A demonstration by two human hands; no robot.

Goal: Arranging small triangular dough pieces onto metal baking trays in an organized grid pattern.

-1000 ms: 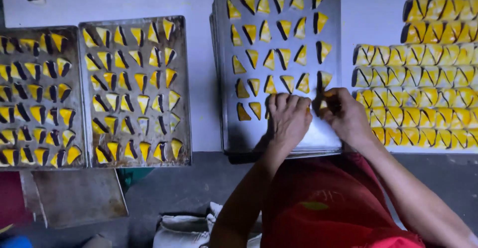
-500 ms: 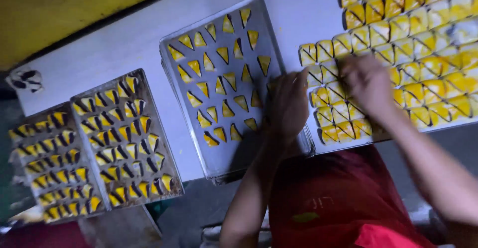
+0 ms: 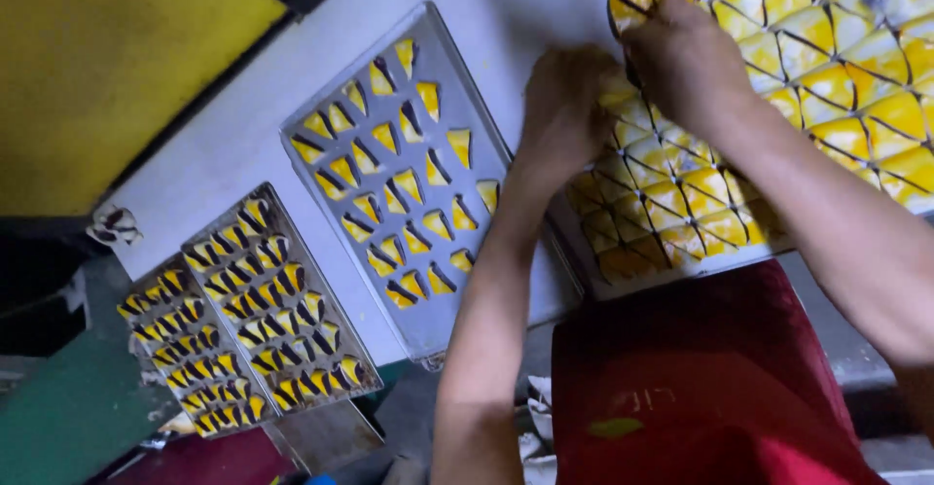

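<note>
My left hand [image 3: 569, 96] and my right hand [image 3: 686, 57] rest side by side on a dense sheet of yellow triangular cake pieces with dark edges [image 3: 827, 86] at the upper right. Both hands are curled, backs up, at the sheet's left edge, and their fingertips are hidden and blurred. Just left of my left forearm lies a metal tray [image 3: 321, 154] with spaced rows of the same yellow triangles [image 3: 399, 188]. Its near right corner sits under my left forearm.
Two smaller metal trays [image 3: 282, 300] [image 3: 180, 349], packed with yellow and dark triangles, lie at the lower left on the white table [image 3: 224, 144]. A yellow panel [image 3: 97, 67] stands behind the table. My red apron [image 3: 681, 388] fills the bottom right.
The view has swung and closed in. Both hands left the near edge of the middle tray and moved right onto the dense sheet of yellow pieces.
</note>
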